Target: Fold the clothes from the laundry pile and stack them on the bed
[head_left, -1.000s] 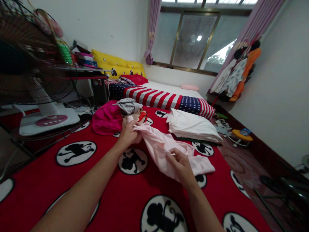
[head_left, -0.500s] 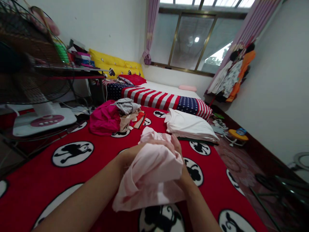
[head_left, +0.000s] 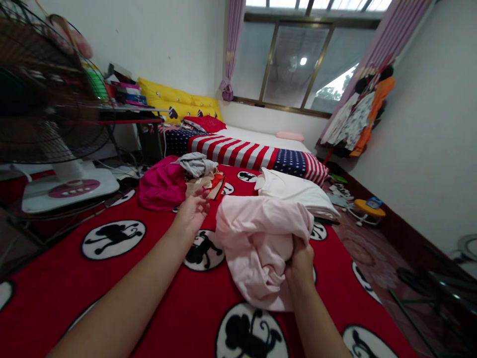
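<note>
The pink cloth sits bunched in the middle of the red blanket, gathered into loose folds; whether its underside rests on the blanket or hangs just above is hidden. The right hand is at its 4 o'clock edge, fingers partly buried in the fabric and closed around a fold; that single grip on the rim probably keeps the near side raised and the folds gathered. The left hand, at 10 o'clock from the cloth, has its fingers loosely spread and half curled, with nothing between them, likely because the right grip alone is enough to steady so light a thing. Beyond the left hand, at 11 o'clock, the magenta cloth and grey cloth lie crumpled in a heap, apparently just dropped together, whereas the white stack at 1 o'clock lies flat, its layers aligned, presumably for neatness.
</note>
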The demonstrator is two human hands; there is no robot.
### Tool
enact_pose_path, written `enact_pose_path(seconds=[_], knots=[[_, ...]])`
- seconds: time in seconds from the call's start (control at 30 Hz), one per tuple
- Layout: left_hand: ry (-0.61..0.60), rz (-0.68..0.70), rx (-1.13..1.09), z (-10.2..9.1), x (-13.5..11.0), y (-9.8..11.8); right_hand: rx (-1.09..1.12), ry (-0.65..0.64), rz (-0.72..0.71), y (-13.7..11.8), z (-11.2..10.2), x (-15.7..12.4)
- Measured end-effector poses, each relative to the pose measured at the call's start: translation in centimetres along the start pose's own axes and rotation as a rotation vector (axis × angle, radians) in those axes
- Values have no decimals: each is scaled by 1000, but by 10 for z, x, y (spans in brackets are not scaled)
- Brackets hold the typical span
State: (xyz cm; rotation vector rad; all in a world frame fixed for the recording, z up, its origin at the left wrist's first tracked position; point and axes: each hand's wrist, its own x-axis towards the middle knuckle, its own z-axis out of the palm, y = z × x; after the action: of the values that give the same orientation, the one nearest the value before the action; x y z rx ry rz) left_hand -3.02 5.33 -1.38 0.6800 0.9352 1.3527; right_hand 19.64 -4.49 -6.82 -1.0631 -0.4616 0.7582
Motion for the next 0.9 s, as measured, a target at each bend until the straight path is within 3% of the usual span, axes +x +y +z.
enact_pose_path(seconds=[0.07,0.1,0.17,0.27,0.3,0.37,0.43,0.5,0.57,0.67,0.8,0.9], knots=[[102,-42,-79,-5,4,-2,72,44,18,2,3,2],[66,-84,-68,-6,3,-5,91,37,25,3,5,1],[-165,-197,111,-1,-5,-14,126,4,37,6,8,-3],[-576,-315,669,10,-23,-34,184,-45,47,8,11,-10],[-640,-289,855,14,-29,-41,192,-61,45,8,11,-12],[-645,-134,1138,19,-39,-54,185,-97,43,9,12,-15],[-618,78,1304,21,-44,-63,176,-108,44,10,14,-18],[-683,211,1384,19,-45,-68,199,-98,65,12,15,-20],[-790,236,1393,16,-43,-70,244,-90,80,11,15,-20],[-855,102,1289,11,-36,-65,279,-97,76,6,12,-15],[-780,-226,804,2,-22,-39,234,-78,-56,-11,-1,3],[-616,-268,418,-6,-9,-11,206,-40,-175,-25,-12,18]])
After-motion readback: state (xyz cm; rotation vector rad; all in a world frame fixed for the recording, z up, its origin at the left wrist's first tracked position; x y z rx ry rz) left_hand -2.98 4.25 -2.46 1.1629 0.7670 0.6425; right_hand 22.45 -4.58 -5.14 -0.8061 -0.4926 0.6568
